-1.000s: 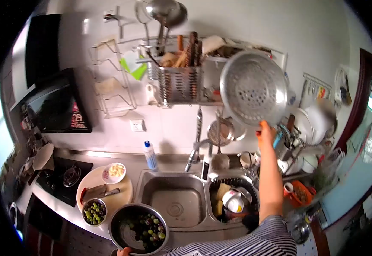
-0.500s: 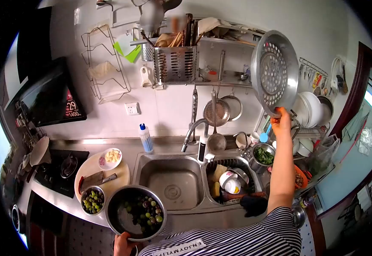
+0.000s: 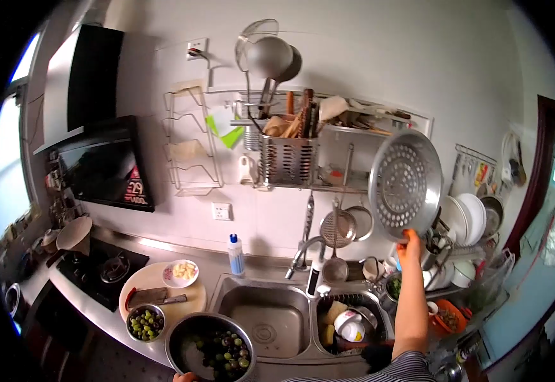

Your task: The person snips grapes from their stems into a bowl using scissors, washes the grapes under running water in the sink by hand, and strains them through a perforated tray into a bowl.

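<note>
My right hand is raised in front of the wall, closed on the lower rim of a round metal steamer tray full of holes. The tray is held upright on its edge, near the wall rack. My left hand grips the near rim of a large metal pot; most of this hand is cut off by the frame's lower edge. Inside the pot lie several round green and dark purple grape-like fruits. A smaller metal bowl beside it holds more green ones.
A cleaver and a bowl of pale pieces lie on a round cutting board. Right of it is a double sink with dishes in its right basin. A faucet, utensil rack and hanging strainers stand behind.
The camera has tilted up, so the whole scene sits lower in view. My right hand still holds the steamer tray raised, slightly closer to the utensil rack. The left hand stays on the pot.
</note>
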